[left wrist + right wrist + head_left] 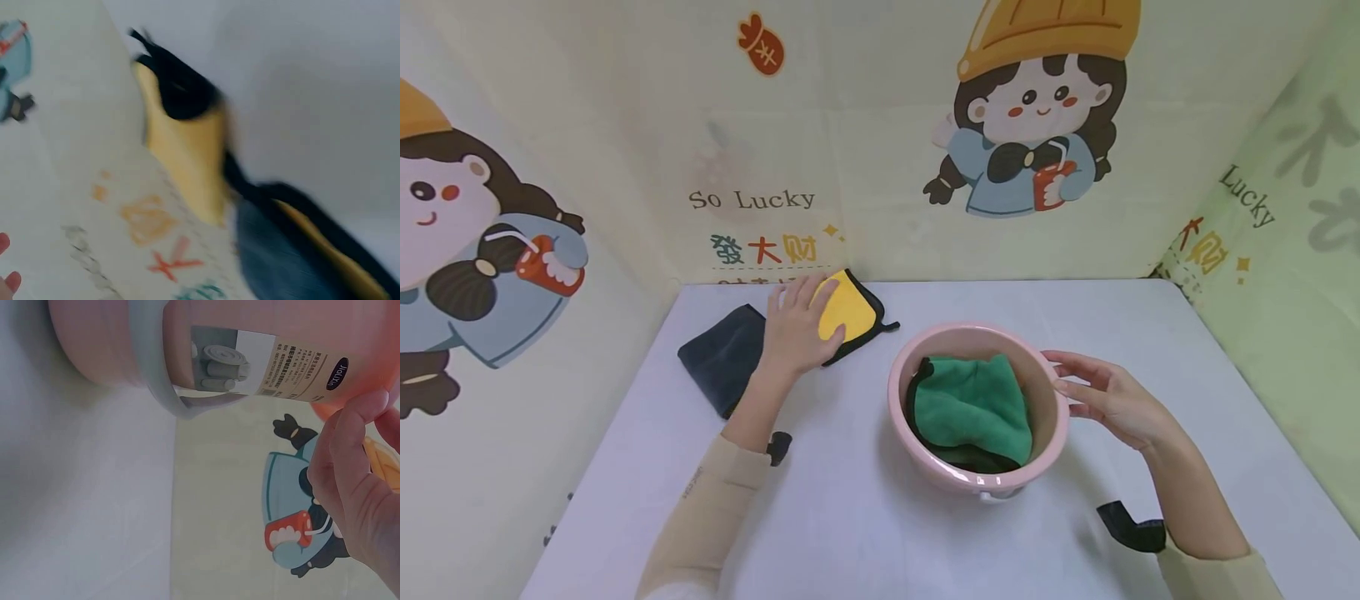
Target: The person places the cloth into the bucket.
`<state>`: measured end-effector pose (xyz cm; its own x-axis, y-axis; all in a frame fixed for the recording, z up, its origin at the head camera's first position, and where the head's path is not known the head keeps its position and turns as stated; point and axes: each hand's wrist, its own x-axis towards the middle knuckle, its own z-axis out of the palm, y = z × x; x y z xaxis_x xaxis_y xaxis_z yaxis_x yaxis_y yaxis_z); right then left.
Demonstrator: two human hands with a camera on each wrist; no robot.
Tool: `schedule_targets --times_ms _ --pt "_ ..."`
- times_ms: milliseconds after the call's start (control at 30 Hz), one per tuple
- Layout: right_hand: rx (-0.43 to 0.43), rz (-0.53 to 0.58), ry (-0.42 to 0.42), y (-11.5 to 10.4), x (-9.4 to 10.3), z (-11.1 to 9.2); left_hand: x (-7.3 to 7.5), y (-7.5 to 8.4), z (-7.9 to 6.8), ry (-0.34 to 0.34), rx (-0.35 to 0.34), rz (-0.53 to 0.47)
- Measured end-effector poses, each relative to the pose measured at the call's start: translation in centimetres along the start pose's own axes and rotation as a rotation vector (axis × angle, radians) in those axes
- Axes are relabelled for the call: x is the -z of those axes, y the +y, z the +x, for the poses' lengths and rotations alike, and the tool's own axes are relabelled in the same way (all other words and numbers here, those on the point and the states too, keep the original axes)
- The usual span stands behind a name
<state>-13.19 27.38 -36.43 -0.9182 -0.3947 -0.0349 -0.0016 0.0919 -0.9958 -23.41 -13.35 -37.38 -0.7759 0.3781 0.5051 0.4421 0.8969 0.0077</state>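
My left hand (797,329) reaches over a yellow cloth (850,312) with black edging and a small loop, its fingers spread and covering part of it. In the left wrist view this yellow cloth (181,150) looks bent and stands up off the table, while fingertips (9,281) show at the left border. Beneath the left wrist lies a dark blue-grey cloth (722,354). On the right, my right hand (1112,396) pinches the rim of a pink bucket (898,417) between thumb and fingers. Inside that bucket sits a crumpled green cloth (973,404) with black edging.
The bucket has a pale handle (150,369) hanging at its side and a printed label (300,369) on its wall. A white table (835,517) carries everything. Behind it hangs a cream backdrop (880,167) with cartoon figures and lettering.
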Motion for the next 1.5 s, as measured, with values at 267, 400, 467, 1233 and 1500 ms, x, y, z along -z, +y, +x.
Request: schedule_targets --times_ms 267,400,467,1233,1500 --pt "0.000 -0.011 0.003 0.2 0.0 0.0 -1.5 -6.7 -4.0 -0.257 0.353 0.031" --pt "-0.004 -0.026 0.005 0.3 0.1 -0.1 -2.2 -8.9 -6.1 -0.354 0.423 -0.012" --pt "-0.003 -0.023 0.004 0.2 0.0 -0.1 -2.4 -9.7 -7.0 -0.395 0.437 -0.040" --pt "-0.005 -0.029 0.002 0.1 0.1 -0.1 -3.2 -11.3 -10.2 -0.662 0.454 -0.109" --pt "-0.004 -0.029 -0.001 0.0 0.0 -0.1 -3.8 -11.6 -9.9 -0.619 0.397 -0.038"
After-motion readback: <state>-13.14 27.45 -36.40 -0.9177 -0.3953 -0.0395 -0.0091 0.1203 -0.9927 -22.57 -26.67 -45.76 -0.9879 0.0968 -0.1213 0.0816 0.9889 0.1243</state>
